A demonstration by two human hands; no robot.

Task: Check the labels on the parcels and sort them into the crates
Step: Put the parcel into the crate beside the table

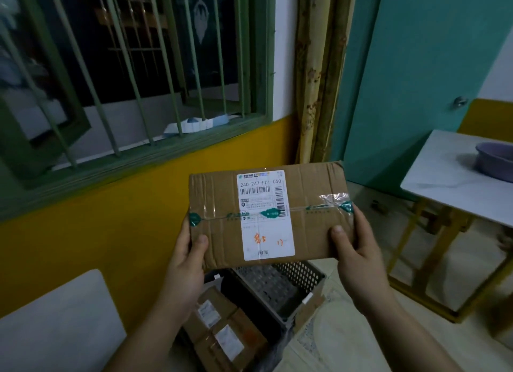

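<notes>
Hands clamp a taped cardboard parcel (266, 216) at its two short ends: the left hand (184, 263) has its thumb pressed on the front face, and the right hand (354, 249) mirrors it, thumb on the front. Both forearms reach up from below, lifting the parcel at chest height with its white shipping label (265, 214) facing the viewer. Directly underneath, on the floor, stands a dark perforated crate (280, 288), with more labelled boxes (219, 324) lying just beside it

I see pale floor (366, 194) carrying dark perforated crate (299, 285), crate interior bare where visible. Just beside crate, lower left: cardboard parcels (222, 327) with white labels, stacked close; container beneath them unclear. Right: white marbled worktop (444, 188) on yellow frame, purple basin (494, 160) resting on it.
</notes>
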